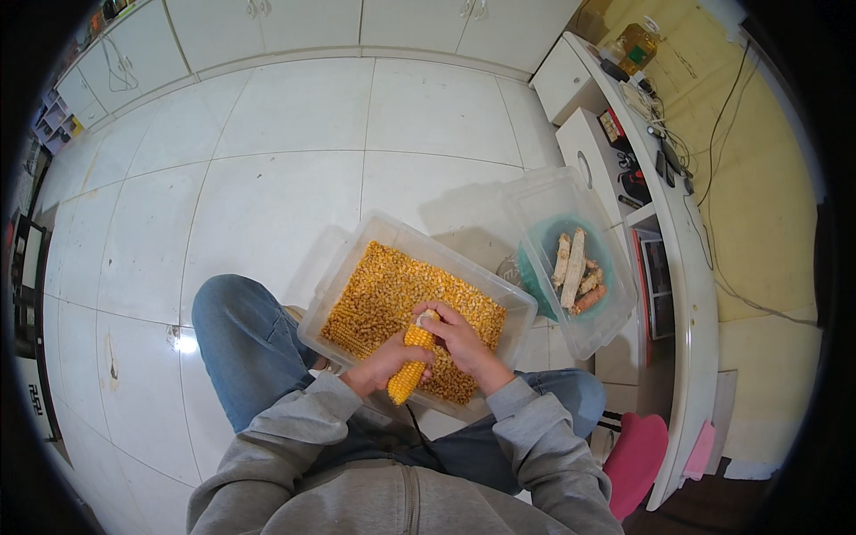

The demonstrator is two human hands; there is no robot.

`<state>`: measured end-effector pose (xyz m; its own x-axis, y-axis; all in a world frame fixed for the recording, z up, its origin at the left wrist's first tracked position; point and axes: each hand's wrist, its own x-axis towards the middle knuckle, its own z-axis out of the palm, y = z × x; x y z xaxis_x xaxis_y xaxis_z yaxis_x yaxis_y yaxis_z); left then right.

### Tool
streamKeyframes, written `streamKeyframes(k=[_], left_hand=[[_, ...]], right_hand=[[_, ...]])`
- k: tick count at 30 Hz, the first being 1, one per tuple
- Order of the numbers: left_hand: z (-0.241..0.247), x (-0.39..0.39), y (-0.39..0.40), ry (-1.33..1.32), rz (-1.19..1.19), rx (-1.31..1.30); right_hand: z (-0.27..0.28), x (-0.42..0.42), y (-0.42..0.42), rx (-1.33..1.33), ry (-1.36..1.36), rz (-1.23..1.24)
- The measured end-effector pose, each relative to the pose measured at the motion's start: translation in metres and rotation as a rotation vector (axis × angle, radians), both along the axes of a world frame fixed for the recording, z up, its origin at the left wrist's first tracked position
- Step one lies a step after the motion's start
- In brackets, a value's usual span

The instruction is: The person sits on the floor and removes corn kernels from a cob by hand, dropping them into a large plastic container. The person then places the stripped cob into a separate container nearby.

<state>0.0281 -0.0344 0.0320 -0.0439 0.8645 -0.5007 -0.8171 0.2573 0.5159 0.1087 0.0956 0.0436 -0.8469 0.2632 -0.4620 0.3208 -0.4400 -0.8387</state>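
Note:
An ear of yellow corn (405, 381) is held tilted over the near part of a clear plastic bin. My left hand (388, 361) wraps around its middle. My right hand (458, 338) grips its upper end, where a small patch of pale cob shows. Loose corn kernels (428, 281) fill much of the bin (314, 328), and more corn with its kernels in rows lies at the bin's left side. To the right, several stripped corn cobs (573, 271) lie on a clear plastic lid (602, 338), which rests over a green basin (535, 284).
White floor tiles (281, 214) surround the bin, with my bent knees on both sides. A long white desk (689, 334) with cables and shelves stands at the right, beside a pink chair (638, 461). White cabinets (414, 27) line the far wall.

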Motion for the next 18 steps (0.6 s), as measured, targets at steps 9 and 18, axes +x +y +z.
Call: streamKeyframes(k=[9,18], left_hand=[[-0.006,0.000,0.001,0.078,0.063,0.048],[-0.005,-0.007,0.004,0.013,0.371,0.096]], right_hand=[[0.014,-0.003,-0.009,0.145,0.041,0.008],[0.003,0.003,-0.025,-0.011,0.013,0.031]])
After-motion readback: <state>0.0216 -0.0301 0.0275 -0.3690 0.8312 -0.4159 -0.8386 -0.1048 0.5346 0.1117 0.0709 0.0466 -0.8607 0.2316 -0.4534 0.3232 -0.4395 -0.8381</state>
